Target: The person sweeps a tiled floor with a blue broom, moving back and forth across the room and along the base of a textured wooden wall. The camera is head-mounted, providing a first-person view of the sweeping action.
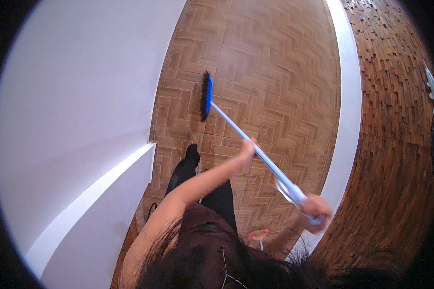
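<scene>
A broom (231,124) with a pale blue handle slants across the view, its blue head and dark bristles at the upper left end, down at the herringbone floor (275,62). Partway along the handle, my left hand (247,151) is wrapped round it. Closed round the top end of the handle is my right hand (316,212), slightly blurred, at the lower right. A loose pale strip or loop (285,191) shows beside the upper handle; what it is I cannot tell.
On the left stands a white wall (82,86) with a low ledge (91,200). A white border (350,96) and a brown textured wall (386,120) run along the right. Behind me lies a red and yellow object (259,234) with a pale stick. My dark-clad foot (193,153) is near the broom.
</scene>
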{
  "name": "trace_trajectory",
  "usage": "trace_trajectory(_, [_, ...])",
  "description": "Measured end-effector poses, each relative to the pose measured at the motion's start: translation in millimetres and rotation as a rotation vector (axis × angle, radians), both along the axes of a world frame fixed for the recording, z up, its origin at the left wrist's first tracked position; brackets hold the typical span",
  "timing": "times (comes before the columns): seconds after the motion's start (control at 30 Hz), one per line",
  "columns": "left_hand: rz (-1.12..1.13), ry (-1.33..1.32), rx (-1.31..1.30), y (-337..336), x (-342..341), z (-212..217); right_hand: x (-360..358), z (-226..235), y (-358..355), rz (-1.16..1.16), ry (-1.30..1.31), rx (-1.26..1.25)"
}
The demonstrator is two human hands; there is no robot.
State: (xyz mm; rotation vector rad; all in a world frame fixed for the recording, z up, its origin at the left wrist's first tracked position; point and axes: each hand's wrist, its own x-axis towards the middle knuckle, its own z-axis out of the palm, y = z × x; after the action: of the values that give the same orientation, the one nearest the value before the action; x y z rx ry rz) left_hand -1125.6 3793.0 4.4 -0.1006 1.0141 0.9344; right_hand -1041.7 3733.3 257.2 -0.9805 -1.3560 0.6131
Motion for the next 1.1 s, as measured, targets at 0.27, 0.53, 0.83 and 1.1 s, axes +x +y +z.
trace_trajectory(0.27, [-0.683, -0.62, -0.193, -138, 98, 43, 58, 101, -38, 0.488, -0.488, -0.125])
trace_trajectory(0.53, [-0.685, -0.195, -0.128, -157, 57, -72, 40, -7, -96, 0.27, -0.311, -0.485])
trace_trajectory(0.83, [-0.868, 0.542, 0.212, 1, -54, -126, -26, -121, -91, -0.132, -0.228, -0.313])
trace_trajectory(1.1, [-0.268, 0.459, 0.085, 19, 3, -61, 42, -114, -83, -0.169, -0.332, -0.091])
